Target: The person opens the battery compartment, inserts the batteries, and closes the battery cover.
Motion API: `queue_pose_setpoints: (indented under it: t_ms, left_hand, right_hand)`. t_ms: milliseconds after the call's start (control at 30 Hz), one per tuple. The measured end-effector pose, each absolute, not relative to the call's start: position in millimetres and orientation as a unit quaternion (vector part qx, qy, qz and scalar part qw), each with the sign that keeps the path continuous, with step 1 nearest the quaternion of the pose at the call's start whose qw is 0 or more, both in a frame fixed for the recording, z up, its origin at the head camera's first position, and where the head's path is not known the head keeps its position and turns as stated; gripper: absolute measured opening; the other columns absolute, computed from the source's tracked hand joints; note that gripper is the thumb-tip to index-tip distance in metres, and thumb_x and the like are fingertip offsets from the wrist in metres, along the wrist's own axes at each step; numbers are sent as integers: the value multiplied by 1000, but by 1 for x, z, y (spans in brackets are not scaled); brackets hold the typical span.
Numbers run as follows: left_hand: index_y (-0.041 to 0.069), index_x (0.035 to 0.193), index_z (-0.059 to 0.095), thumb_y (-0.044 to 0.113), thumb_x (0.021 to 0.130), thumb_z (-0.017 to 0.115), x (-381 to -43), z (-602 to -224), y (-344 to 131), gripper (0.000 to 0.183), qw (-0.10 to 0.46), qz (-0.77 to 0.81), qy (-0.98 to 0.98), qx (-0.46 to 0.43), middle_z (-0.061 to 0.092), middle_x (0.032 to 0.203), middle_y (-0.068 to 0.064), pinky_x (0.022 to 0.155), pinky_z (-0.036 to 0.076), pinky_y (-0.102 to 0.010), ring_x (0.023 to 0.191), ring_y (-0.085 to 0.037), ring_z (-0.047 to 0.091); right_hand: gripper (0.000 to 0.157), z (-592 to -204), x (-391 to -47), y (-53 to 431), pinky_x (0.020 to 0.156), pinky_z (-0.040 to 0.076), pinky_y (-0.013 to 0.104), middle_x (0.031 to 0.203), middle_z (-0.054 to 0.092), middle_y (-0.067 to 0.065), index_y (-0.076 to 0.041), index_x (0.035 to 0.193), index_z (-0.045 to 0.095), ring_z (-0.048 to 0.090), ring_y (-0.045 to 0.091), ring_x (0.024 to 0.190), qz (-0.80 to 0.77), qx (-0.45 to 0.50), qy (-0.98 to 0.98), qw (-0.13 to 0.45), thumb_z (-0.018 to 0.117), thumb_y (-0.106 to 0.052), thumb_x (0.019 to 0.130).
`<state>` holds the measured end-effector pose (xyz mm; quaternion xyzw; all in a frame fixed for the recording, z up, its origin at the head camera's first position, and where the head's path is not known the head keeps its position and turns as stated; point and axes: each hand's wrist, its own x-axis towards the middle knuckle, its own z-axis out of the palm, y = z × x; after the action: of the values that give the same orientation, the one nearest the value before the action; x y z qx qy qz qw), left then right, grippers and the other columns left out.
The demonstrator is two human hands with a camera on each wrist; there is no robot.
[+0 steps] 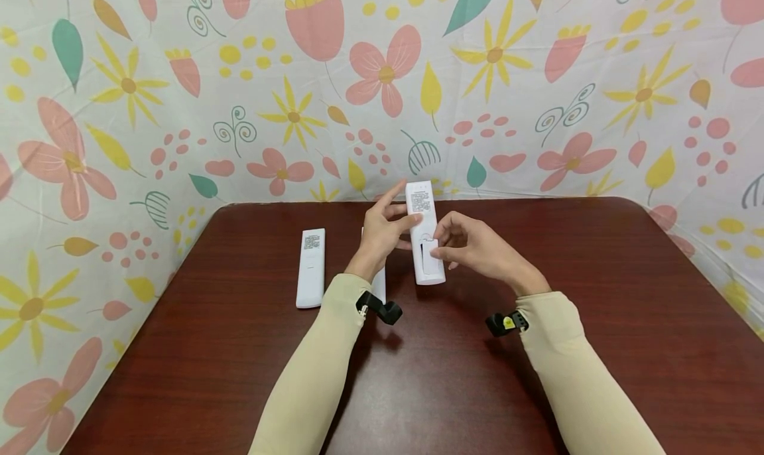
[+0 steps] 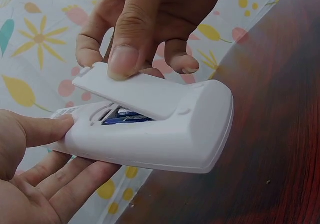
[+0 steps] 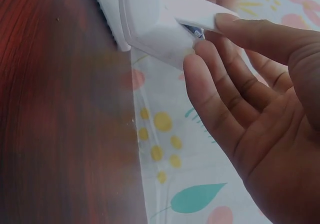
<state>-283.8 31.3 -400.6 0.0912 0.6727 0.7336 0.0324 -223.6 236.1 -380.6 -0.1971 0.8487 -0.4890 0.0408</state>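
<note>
My left hand [image 1: 384, 233] holds a white remote control [image 1: 421, 206] back side up, thumb on its back and fingers beneath. Between thumb and fingers, my right hand [image 1: 477, 246] pinches the free end of the battery cover [image 2: 135, 92]. The cover stands tilted, its other end still at the remote's lower end. Under it, dark blue batteries [image 2: 127, 118] show in the compartment in the left wrist view. The right wrist view shows the right thumb on top of the cover [image 3: 202, 12] and the fingers by the remote's side.
A second white remote [image 1: 311, 269] lies face down on the dark red-brown table [image 1: 442, 375] at the left. Another white remote [image 1: 379, 286] lies partly hidden behind my left wrist. A flower-patterned cloth [image 1: 382, 136] hangs behind the table.
</note>
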Motion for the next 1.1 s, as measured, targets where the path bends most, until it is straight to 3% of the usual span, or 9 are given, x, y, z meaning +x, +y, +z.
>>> queue_pose_setpoints:
  t_ms: [233,533,667,767,900,1000,1100]
  left_hand:
    - [36,156,57,2,96,79,-283,-400,31,72,36,731,674,96,74,120,-6,60,65,-44,87,-28,76]
    - [42,153,58,3,97,79,-281,-398,31,72,40,728,677,96,74,120,-4,61,65,-44,88,-28,76]
    - [40,154,57,3,97,79,-280,-398,31,72,39,730,675,98,74,120,-4,62,65,-44,88,-28,76]
    - [38,156,56,4,97,79,-280,-397,30,72,40,731,674,100,74,121,-5,62,66,-45,88,-28,77]
    - [41,155,56,5,98,79,-279,-396,30,72,48,730,673,110,73,123,-5,64,66,-45,88,-29,77]
    - [44,154,56,5,98,79,-279,-395,30,71,53,729,672,117,72,124,-6,65,66,-46,89,-29,76]
    - [43,154,56,5,98,79,-279,-395,30,71,55,729,671,121,72,125,-7,65,66,-46,89,-28,76]
  right_hand:
    - [24,-382,-224,237,73,64,51,97,65,14,-5,111,62,65,32,88,-471,-187,862,27,81,-8,97]
    - [23,-384,-225,236,71,64,52,94,63,12,-6,113,65,63,28,83,-448,-174,877,12,81,-8,97]
    - [26,-384,-225,235,71,63,44,101,65,13,-5,118,64,63,27,84,-440,-159,884,-12,80,-11,98]
    - [39,-385,-226,234,76,63,41,115,65,15,-6,134,60,66,28,93,-453,-142,880,-30,77,-14,101]
    - [70,-390,-230,232,84,64,50,138,58,19,-18,164,39,69,33,107,-514,-138,846,-7,74,-15,103]
    - [83,-394,-231,230,81,65,51,142,57,21,-30,171,25,71,37,110,-551,-144,822,17,73,-14,104]
    - [86,-395,-232,229,75,66,47,138,60,22,-33,171,22,72,36,109,-563,-149,813,24,72,-13,104]
